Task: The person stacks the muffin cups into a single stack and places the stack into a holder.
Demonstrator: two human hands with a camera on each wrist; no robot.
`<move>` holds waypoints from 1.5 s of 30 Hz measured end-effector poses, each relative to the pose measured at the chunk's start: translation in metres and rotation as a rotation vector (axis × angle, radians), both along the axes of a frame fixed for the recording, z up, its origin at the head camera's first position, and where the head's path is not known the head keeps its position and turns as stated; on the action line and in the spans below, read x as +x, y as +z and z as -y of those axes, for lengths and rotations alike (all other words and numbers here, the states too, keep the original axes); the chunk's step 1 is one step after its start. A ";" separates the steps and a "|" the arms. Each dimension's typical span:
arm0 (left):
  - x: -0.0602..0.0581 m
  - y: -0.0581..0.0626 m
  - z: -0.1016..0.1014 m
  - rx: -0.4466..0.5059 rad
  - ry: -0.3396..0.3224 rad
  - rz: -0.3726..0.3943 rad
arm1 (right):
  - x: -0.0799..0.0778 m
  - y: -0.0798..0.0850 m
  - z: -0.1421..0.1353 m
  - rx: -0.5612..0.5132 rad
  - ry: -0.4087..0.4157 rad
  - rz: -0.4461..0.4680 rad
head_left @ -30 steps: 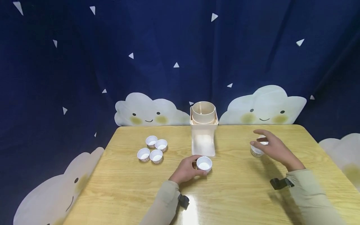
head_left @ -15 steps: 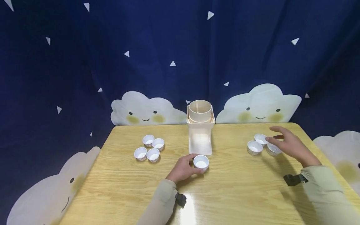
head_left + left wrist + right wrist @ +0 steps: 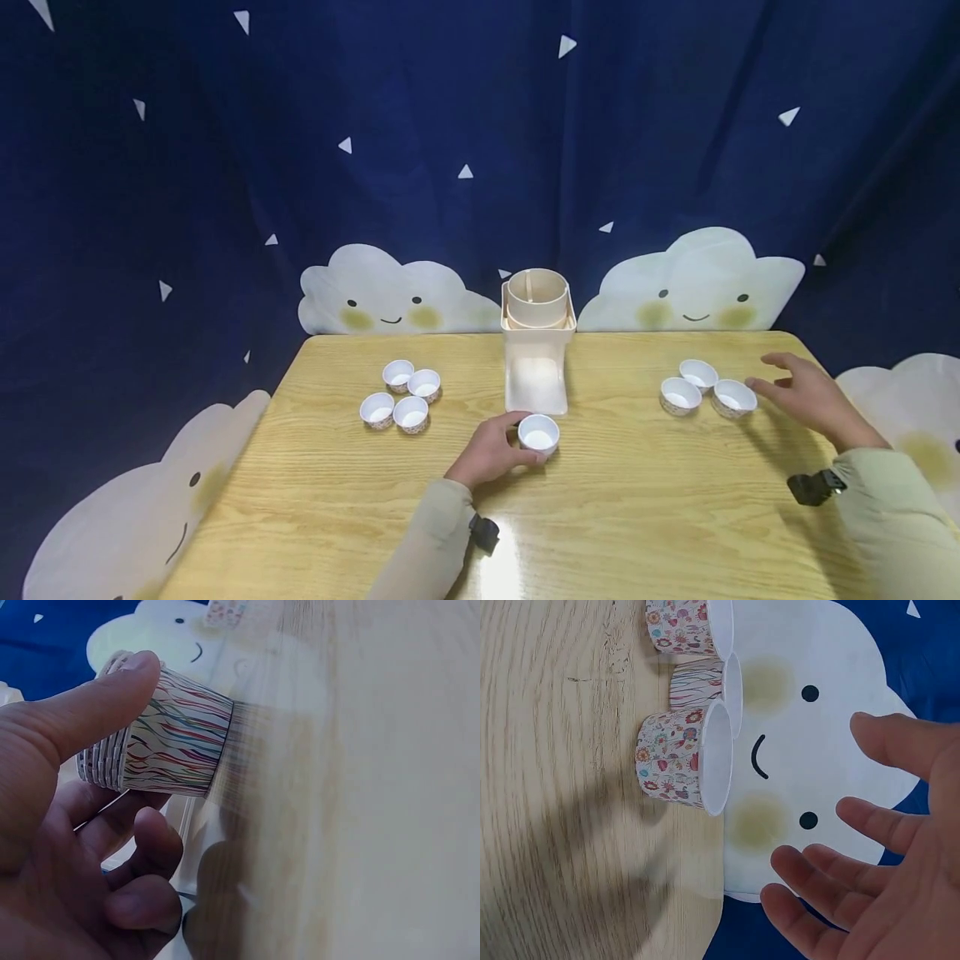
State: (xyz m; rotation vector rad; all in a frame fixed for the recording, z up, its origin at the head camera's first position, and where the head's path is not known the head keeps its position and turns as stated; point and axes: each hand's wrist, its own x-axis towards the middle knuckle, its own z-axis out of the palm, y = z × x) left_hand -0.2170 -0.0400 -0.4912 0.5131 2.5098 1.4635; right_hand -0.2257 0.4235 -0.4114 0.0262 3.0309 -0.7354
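Observation:
My left hand [image 3: 492,450] pinches a nested stack of paper baking cups [image 3: 180,735] between thumb and fingers, low over the table's middle. Coloured wavy lines cover the stack's outer side, and several rims show at its top. At the right, my right hand [image 3: 816,400] is held with its fingers spread and relaxed, nothing in it. Left of its fingertips stands a cluster of three baking cups: a floral one [image 3: 676,759] nearest the hand, another floral one [image 3: 682,626], and a wavy-lined one [image 3: 697,684] behind them.
A cream-coloured dispenser [image 3: 536,350] with a round top stands at the table's back middle, just beyond the left hand. Several more baking cups [image 3: 411,414] sit grouped at the left. A dark blue curtain [image 3: 420,125] with clouds hangs behind the wooden table [image 3: 645,508].
My right hand has drawn away to the right from the right-hand cups, which now show fully. My left hand keeps its grip on the stack in about the same place.

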 end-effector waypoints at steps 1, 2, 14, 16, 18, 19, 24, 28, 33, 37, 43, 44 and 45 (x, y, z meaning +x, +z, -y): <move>0.000 0.000 0.000 0.001 0.001 0.000 | 0.000 -0.001 -0.001 0.001 0.005 0.000; 0.000 0.000 0.000 -0.001 0.002 -0.003 | -0.001 -0.003 -0.002 0.000 0.010 0.000; 0.000 -0.001 0.000 -0.007 0.005 -0.002 | -0.004 -0.028 -0.002 0.032 0.058 0.111; -0.001 -0.001 -0.001 -0.011 0.005 -0.004 | -0.003 -0.029 -0.002 0.036 0.060 0.103; -0.001 0.000 -0.001 -0.009 0.003 -0.008 | -0.003 -0.029 -0.001 0.036 0.050 0.104; -0.001 0.000 -0.002 -0.009 0.001 -0.011 | -0.003 -0.029 -0.001 0.034 0.044 0.104; -0.001 -0.002 -0.001 -0.013 0.003 -0.007 | -0.005 -0.033 0.002 0.028 0.043 0.106; 0.000 -0.002 0.000 -0.003 0.005 0.002 | -0.007 -0.037 0.005 0.035 0.056 0.096; -0.001 -0.001 0.000 -0.014 0.008 -0.006 | -0.009 -0.037 0.007 0.025 0.047 0.104; -0.001 -0.001 0.000 -0.029 0.013 -0.013 | -0.010 -0.038 0.006 0.029 0.038 0.110; -0.001 -0.001 0.000 -0.018 0.016 -0.008 | -0.014 -0.043 0.002 0.040 0.046 0.087; -0.001 -0.001 0.000 -0.018 0.016 -0.008 | -0.015 -0.044 0.001 0.040 0.048 0.078; 0.000 -0.001 0.000 -0.016 0.017 -0.005 | -0.015 -0.046 0.001 0.037 0.049 0.071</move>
